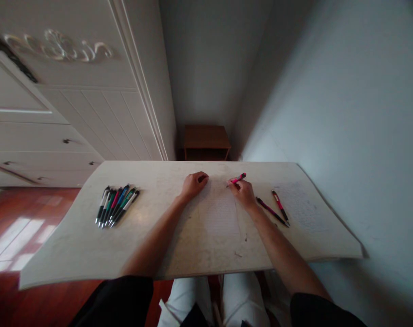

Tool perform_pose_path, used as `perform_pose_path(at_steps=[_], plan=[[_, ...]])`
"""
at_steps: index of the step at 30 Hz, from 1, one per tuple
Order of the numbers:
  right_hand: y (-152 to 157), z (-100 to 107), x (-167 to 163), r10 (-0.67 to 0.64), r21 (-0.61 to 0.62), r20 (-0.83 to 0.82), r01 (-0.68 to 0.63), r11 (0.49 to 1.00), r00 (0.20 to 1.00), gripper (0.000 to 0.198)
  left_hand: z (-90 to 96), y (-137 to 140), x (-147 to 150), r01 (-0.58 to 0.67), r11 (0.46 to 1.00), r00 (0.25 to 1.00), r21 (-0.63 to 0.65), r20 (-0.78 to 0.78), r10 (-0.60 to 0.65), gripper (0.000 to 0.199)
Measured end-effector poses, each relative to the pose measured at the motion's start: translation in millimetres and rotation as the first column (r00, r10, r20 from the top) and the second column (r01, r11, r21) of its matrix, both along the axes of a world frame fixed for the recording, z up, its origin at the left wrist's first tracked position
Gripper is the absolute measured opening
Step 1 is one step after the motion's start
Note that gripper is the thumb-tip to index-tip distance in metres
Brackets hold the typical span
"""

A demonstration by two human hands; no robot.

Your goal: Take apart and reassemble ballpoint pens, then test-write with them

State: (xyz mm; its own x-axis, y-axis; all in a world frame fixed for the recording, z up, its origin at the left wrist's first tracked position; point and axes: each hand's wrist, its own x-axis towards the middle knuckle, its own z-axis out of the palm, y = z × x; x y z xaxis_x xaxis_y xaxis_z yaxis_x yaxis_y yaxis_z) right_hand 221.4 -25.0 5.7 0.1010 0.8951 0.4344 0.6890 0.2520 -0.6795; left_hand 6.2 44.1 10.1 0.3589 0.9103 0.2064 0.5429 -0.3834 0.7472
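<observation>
My right hand (243,193) pinches a pink pen (238,178), its tip down near the top right of a lined sheet of paper (222,215). The sheet is pale and barely stands out from the tabletop; I cannot make out any writing on it. By the sheet's upper left corner rests my left hand (194,183), its fingers curled in and no object showing in them. Beside my right forearm lie a dark purple pen (271,211) and a red and black pen (280,206), their lower ends close together.
A cluster of several pens (116,204) lies at the left of the white table (165,177). On the right is a sheet covered in writing (300,206). A white cabinet (135,118) stands at the left, a wall (346,113) at the right, a small brown stand (206,136) behind.
</observation>
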Motion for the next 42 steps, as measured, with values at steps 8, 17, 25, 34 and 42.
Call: perform_pose_path(at_steps=[8,17,25,34,42], plan=[[1.3,-1.8,2.6,-0.044,0.017,0.027,0.044,0.999,0.999,0.033,-0.3,0.0,-0.3,0.003,1.000,1.000,-0.011,0.015,-0.003,0.020],[-1.1,1.6,2.9,-0.077,-0.014,-0.058,0.077,0.997,0.995,0.033,-0.3,-0.1,0.0,-0.016,1.000,1.000,0.006,-0.004,0.016,0.019],[-0.2,1.1,1.2,-0.092,-0.037,-0.116,0.088,0.995,0.989,0.035,0.0,-0.4,0.0,-0.016,1.000,1.000,0.005,-0.011,0.016,0.020],[-2.3,1.0,-3.5,-0.051,-0.036,-0.092,0.048,0.998,0.994,0.034,-2.3,1.1,0.5,-0.013,1.000,1.000,-0.005,0.001,0.013,0.020],[-0.1,-0.9,-0.8,-0.113,-0.028,-0.059,0.111,0.993,0.992,0.037,-4.6,2.3,-0.8,-0.001,1.000,1.000,0.017,0.002,0.001,0.020]])
